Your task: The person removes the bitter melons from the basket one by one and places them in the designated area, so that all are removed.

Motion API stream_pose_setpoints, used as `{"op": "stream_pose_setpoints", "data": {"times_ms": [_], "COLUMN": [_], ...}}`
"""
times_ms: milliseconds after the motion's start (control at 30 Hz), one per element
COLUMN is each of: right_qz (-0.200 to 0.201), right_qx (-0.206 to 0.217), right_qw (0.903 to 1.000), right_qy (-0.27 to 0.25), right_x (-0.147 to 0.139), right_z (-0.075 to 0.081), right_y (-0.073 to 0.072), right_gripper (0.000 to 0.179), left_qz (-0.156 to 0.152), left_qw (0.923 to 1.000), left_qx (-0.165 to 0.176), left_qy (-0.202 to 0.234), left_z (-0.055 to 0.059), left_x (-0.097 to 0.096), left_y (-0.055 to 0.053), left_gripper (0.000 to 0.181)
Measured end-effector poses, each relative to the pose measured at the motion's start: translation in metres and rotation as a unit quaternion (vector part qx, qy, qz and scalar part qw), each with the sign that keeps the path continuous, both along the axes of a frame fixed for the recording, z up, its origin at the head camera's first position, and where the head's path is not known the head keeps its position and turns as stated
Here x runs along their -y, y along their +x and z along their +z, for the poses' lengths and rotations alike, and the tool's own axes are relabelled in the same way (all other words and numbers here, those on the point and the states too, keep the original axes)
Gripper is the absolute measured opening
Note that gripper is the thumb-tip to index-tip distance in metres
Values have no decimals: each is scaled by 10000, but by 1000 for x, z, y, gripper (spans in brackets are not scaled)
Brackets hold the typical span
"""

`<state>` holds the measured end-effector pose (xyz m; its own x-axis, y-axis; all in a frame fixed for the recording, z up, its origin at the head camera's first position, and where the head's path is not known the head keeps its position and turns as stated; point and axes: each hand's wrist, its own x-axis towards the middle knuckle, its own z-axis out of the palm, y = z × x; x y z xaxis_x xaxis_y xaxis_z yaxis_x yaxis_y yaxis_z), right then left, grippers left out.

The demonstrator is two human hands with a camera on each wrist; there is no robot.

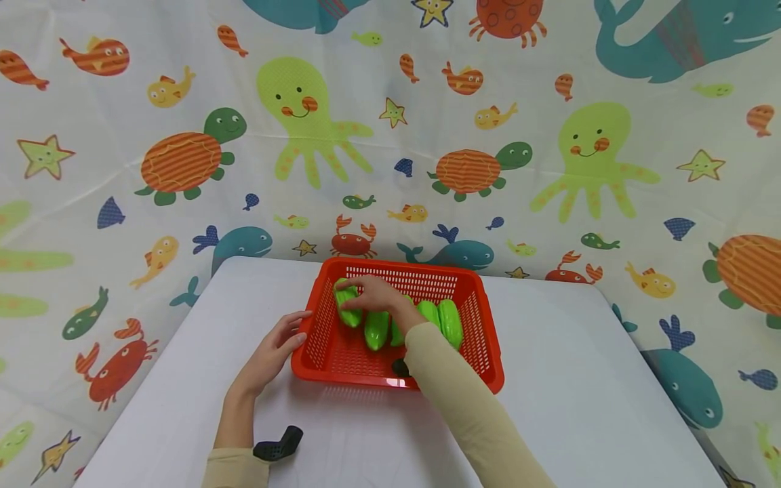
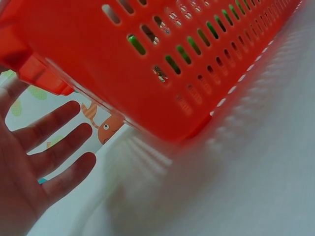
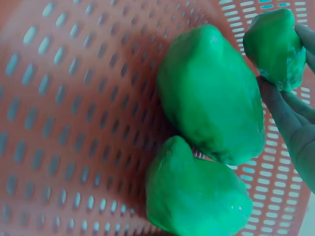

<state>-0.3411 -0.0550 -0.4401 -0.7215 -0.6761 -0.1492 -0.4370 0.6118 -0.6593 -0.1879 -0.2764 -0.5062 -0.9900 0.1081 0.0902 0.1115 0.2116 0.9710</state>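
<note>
A pale cloth printed with sea animals (image 1: 396,156) hangs behind and around a white counter (image 1: 555,352), on which sits a red perforated basket (image 1: 354,381). The right arm, in a beige sleeve (image 1: 470,413), slants in from the lower edge of the head view and crosses the basket's front rim towards the back left corner; its wrist bends so that the right hand (image 1: 372,296) points left and downward inside. The left forearm (image 1: 240,417) rises more steeply on the other side, bare above a beige cuff, bringing the left hand (image 1: 277,347) against the basket's left side. That hand's fingers are extended and spread apart, tips at the rim in the head view, while the left wrist view shows three of them fanned out just beside the red wall. The right hand's fingers and thumb are clamped on the leftmost green piece (image 1: 348,308), a lumpy, vegetable-like shape in the left part of the basket; whether it touches the bottom I cannot tell. Four more glossy green pieces (image 1: 450,324) lie in the basket to its right, roughly in a row. A small black device (image 1: 279,445) is on the left wrist, and a pale mark (image 1: 393,382) on the front rim is too small to read.
</note>
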Motion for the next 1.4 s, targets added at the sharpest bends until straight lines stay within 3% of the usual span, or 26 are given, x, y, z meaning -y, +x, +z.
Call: {"op": "stream_pose_setpoints", "data": {"times_ms": [233,667,1400], "right_qz": [-125,-205,-43], "right_qx": [181,247,45], "right_qw": [9996,9995,9987], "right_qy": [-196,-81,-509], "right_x": [-3,-8,-37], "right_z": [-6,4,60], "right_y": [-4,0,-5], "right_gripper": [44,45,46], "left_qz": [33,32,-19], "left_qw": [10000,9999,10000], "left_qx": [22,39,74], "left_qy": [26,94,57], "left_z": [1,2,1], "left_x": [-2,-5,-1], "left_y": [2,3,-3], "left_gripper": [51,51,52]}}
